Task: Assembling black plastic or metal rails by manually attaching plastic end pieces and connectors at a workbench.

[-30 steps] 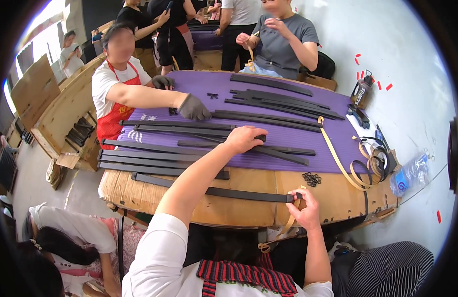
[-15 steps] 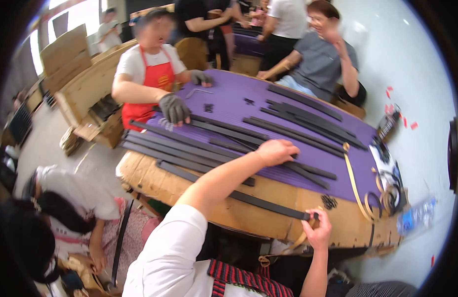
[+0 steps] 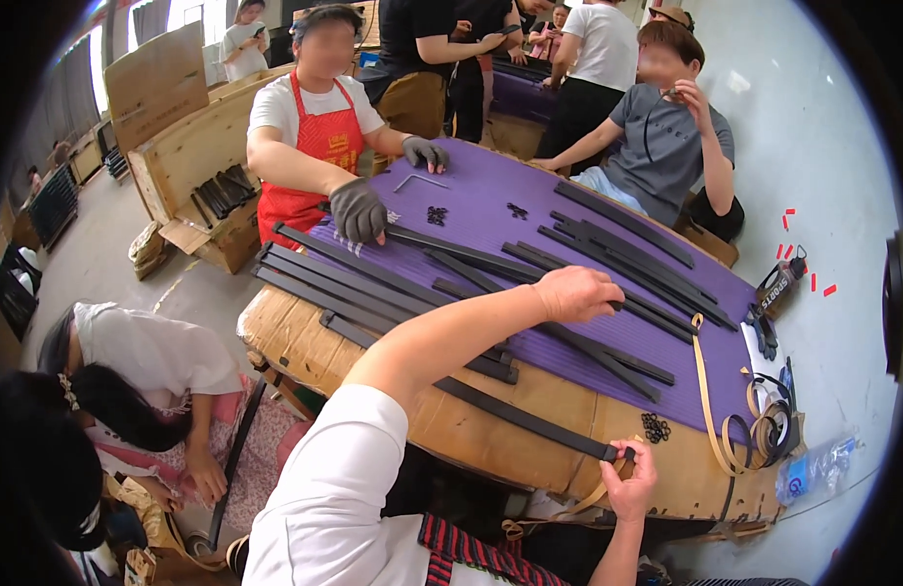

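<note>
Cardboard-topped table (image 3: 588, 415), purple mat (image 3: 490, 190) over most of it, workshop floor behind at left, fisheye rim black all round. Front bar (image 3: 520, 418), black, flat, lies along the table's near edge; its middle-left stretch is covered by the left forearm. Right hand (image 3: 632, 479) pinches the bar's right tip between thumb and fingers, so the tip is partly hidden; tan strap (image 3: 588, 503) hangs from there, lower part lost below the edge. Left hand (image 3: 576, 293) is over the mat, fingers curled round a dark bar end (image 3: 616, 305); cannot tell which bar it belongs to, hand blocks it. Black rings (image 3: 655, 427) heaped just beyond the right hand, too small to count. More bars (image 3: 637, 264) across the mat, some overlapping. Co-worker's gloved hand (image 3: 358, 210) at far left of the mat, near a hex key (image 3: 420, 183). Strap coil (image 3: 764, 430) at right end. People behind partly cut off at top.
</note>
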Demonstrator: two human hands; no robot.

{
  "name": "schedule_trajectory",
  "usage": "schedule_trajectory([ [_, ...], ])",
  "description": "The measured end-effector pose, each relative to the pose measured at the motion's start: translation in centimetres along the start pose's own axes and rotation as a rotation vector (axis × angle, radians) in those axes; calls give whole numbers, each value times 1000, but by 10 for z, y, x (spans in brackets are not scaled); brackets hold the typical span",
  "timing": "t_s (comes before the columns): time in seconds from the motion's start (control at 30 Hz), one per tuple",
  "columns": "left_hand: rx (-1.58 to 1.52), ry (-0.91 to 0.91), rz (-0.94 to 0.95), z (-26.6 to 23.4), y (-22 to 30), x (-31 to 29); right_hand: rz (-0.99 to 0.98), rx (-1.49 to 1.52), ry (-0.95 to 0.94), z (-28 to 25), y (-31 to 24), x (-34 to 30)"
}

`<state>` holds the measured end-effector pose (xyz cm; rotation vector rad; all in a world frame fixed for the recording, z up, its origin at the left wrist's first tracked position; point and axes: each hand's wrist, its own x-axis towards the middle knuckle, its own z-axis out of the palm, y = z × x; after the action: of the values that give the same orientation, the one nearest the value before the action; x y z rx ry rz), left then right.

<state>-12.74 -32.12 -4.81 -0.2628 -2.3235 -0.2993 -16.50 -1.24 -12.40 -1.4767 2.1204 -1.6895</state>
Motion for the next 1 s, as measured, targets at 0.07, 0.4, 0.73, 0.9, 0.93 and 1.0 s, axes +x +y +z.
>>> schedule_trajectory([
  [0.07, -20, -20, 28, -10, -10, 5, 7, 15, 13, -1, -1, -2],
  [0.4, 31, 4, -106, -45, -55, -6, 11, -32, -64, -5, 4, -3],
  [0.73, 47, -205, -178, -20, -98, -61, -111, -65, -31, -1, -8, 7],
  [0.9, -43, 45, -442, -65, -33, -50, -68, -50, -1, -2, -2, 3],
  [0.93, -40, 35, -452, -70, -17, -62, -32, -34, 1, -2, -4, 3],
  [1.0, -21, 20, -259, -79, 14, -86, -50, -72, -4, -2, -3, 3],
])
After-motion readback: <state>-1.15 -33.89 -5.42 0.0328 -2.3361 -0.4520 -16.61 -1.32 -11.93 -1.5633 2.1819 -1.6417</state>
